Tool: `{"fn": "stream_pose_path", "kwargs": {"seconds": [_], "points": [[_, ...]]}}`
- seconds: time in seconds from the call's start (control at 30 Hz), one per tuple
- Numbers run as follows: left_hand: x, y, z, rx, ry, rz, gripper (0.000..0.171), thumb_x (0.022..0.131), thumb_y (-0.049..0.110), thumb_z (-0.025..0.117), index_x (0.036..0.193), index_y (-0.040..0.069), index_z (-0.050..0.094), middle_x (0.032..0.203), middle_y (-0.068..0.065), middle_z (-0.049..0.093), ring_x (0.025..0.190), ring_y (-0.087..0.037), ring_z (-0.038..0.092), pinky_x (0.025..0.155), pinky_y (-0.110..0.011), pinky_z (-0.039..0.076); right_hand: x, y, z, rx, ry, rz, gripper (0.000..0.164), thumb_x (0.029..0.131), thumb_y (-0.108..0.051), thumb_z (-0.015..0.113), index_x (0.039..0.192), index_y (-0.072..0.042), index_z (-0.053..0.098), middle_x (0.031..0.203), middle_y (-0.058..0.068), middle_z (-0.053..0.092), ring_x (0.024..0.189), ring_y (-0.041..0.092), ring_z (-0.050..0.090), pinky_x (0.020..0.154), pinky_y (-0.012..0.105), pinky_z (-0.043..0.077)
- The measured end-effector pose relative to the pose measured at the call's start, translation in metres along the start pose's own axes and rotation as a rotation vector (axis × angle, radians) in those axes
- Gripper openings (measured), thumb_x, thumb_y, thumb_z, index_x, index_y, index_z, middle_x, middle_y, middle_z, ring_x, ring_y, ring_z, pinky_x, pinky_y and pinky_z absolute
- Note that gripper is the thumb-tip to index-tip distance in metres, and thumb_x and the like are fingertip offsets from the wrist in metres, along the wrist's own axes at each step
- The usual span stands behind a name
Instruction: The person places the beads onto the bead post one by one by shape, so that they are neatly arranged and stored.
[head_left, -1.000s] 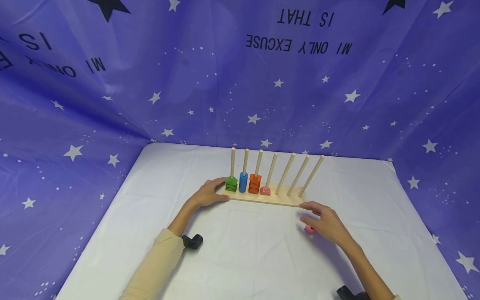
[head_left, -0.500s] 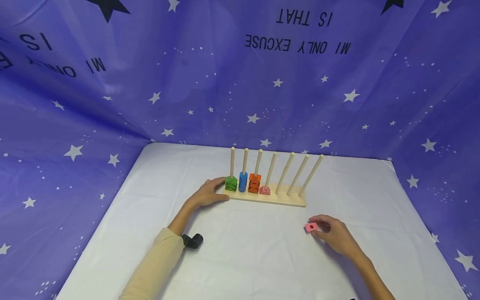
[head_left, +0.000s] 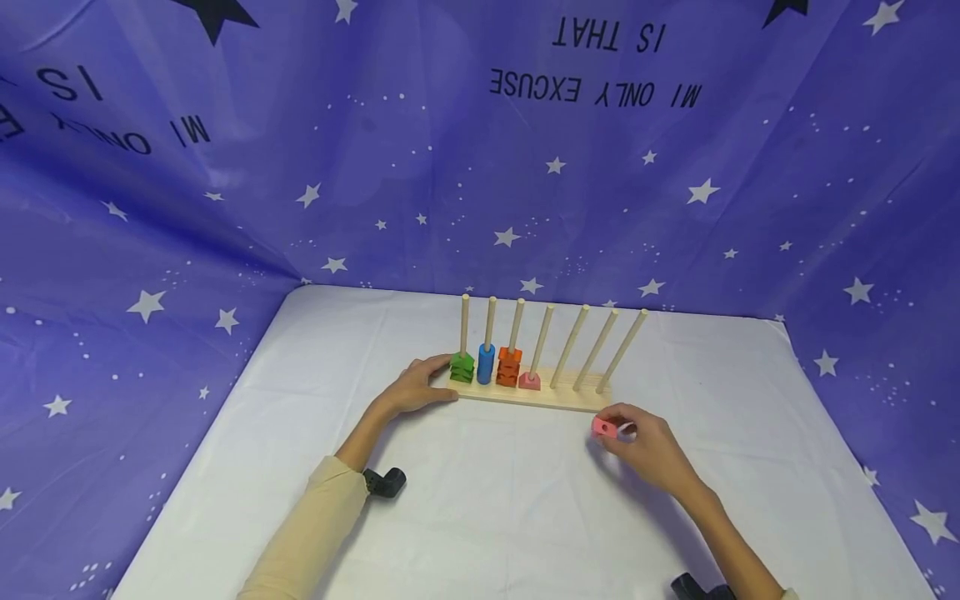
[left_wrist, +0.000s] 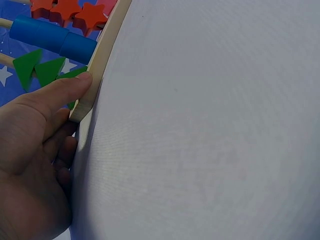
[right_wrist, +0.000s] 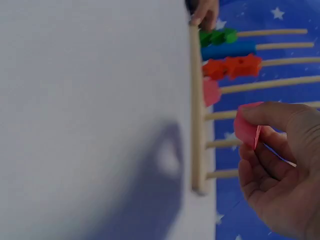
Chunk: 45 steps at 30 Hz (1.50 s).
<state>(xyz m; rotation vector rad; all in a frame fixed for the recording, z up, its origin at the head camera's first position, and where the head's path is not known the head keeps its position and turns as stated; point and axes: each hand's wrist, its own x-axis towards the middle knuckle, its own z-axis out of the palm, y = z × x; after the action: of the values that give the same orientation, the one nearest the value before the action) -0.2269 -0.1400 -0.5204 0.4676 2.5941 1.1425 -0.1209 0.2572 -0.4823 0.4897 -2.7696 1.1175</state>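
A wooden peg stand (head_left: 562, 398) with a row of upright pegs lies on the white table. My left hand (head_left: 410, 390) grips its left end, with the thumb (left_wrist: 77, 86) on the front edge. Green triangular blocks (head_left: 462, 369), a stack of blue cylinders (head_left: 486, 365), orange-red star blocks (head_left: 509, 368) and one pink block (head_left: 529, 382) sit on the four left pegs. Just in front of the stand's right end, my right hand (head_left: 651, 446) pinches another pink block (right_wrist: 246, 124) with a hole through it. This block is apart from the pegs.
Three bare pegs (head_left: 606, 350) rise from the stand's right part. A white cloth (head_left: 510, 500) covers the table. Purple star-printed fabric (head_left: 450, 167) hangs behind and at the sides. Black wrist devices (head_left: 386, 483) stick out from both forearms.
My right hand has picked the pink block off the table at the right and carried it up and left, close to the stand. The left hand has stayed in place.
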Motion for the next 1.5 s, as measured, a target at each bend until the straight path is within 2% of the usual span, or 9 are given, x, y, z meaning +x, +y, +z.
{"fn": "stream_pose_path", "kwargs": {"seconds": [0.2,0.37,0.53,0.7,0.83,0.97,1.1,1.23,1.5], "points": [[0.000,-0.001,0.000,-0.004,0.002,0.013,0.074,0.086,0.032,0.078,0.151,0.013,0.046,0.149,-0.012,0.048,0.122,-0.032,0.044,0.105,-0.055,0.034,0.035,-0.046,-0.014,0.126,0.081,-0.100,0.029,0.081,0.001,0.080,0.107,-0.005,0.068,0.097,0.000,0.069,0.088,0.016,0.065,0.080,0.027,0.055],[0.001,-0.001,0.000,-0.008,0.001,0.013,0.074,0.086,0.033,0.078,0.150,0.013,0.046,0.150,-0.012,0.047,0.124,-0.032,0.044,0.106,-0.055,0.034,0.058,-0.083,-0.030,0.248,0.148,-0.168,0.032,0.083,0.005,0.078,0.112,-0.002,0.068,0.101,0.003,0.069,0.094,0.012,0.064,0.086,0.021,0.051],[0.001,-0.002,0.000,-0.007,-0.003,0.024,0.074,0.087,0.032,0.078,0.150,0.013,0.047,0.150,-0.012,0.047,0.125,-0.033,0.043,0.106,-0.055,0.033,0.079,-0.108,-0.041,0.361,0.253,-0.230,0.030,0.083,0.007,0.076,0.111,0.002,0.067,0.101,0.010,0.068,0.092,0.013,0.062,0.082,0.023,0.051],[0.000,-0.001,0.000,-0.007,-0.002,0.021,0.073,0.087,0.031,0.077,0.151,0.013,0.046,0.151,-0.012,0.046,0.126,-0.033,0.043,0.106,-0.055,0.033,0.098,-0.124,-0.044,0.403,0.291,-0.228,0.034,0.084,0.008,0.075,0.116,0.005,0.067,0.104,0.015,0.069,0.092,0.011,0.064,0.085,0.021,0.051],[-0.001,-0.001,0.000,-0.007,0.001,0.012,0.073,0.087,0.030,0.077,0.151,0.013,0.046,0.150,-0.012,0.047,0.125,-0.032,0.043,0.106,-0.055,0.033,0.112,-0.129,-0.041,0.427,0.286,-0.221,0.032,0.084,0.013,0.072,0.115,0.010,0.065,0.109,0.021,0.067,0.096,0.010,0.062,0.093,0.023,0.048],[-0.001,0.000,-0.001,-0.003,-0.002,0.014,0.073,0.088,0.029,0.077,0.151,0.011,0.045,0.149,-0.013,0.047,0.125,-0.033,0.043,0.106,-0.054,0.034,0.121,-0.128,-0.034,0.466,0.274,-0.186,0.032,0.085,0.013,0.071,0.116,0.013,0.063,0.111,0.024,0.064,0.096,0.012,0.061,0.094,0.025,0.047],[-0.001,0.002,-0.001,0.000,-0.003,0.016,0.073,0.088,0.030,0.077,0.151,0.010,0.045,0.150,-0.013,0.047,0.126,-0.033,0.043,0.107,-0.054,0.033,0.126,-0.121,-0.025,0.517,0.273,-0.117,0.030,0.087,0.005,0.074,0.116,0.008,0.065,0.106,0.014,0.067,0.093,0.013,0.059,0.083,0.021,0.046],[-0.001,0.003,-0.001,0.003,-0.002,0.011,0.073,0.088,0.030,0.077,0.151,0.011,0.045,0.150,-0.013,0.047,0.126,-0.033,0.043,0.107,-0.054,0.033,0.128,-0.112,-0.016,0.558,0.283,-0.071,0.029,0.087,-0.003,0.077,0.114,0.003,0.066,0.100,0.004,0.067,0.089,0.017,0.057,0.072,0.023,0.042],[0.000,0.001,-0.001,0.009,0.000,0.012,0.073,0.087,0.031,0.077,0.151,0.012,0.045,0.150,-0.012,0.047,0.126,-0.032,0.043,0.107,-0.054,0.033,0.127,-0.101,-0.003,0.683,0.249,0.013,0.032,0.089,-0.003,0.075,0.115,0.008,0.060,0.099,0.002,0.063,0.090,0.017,0.059,0.077,0.021,0.051]]}}
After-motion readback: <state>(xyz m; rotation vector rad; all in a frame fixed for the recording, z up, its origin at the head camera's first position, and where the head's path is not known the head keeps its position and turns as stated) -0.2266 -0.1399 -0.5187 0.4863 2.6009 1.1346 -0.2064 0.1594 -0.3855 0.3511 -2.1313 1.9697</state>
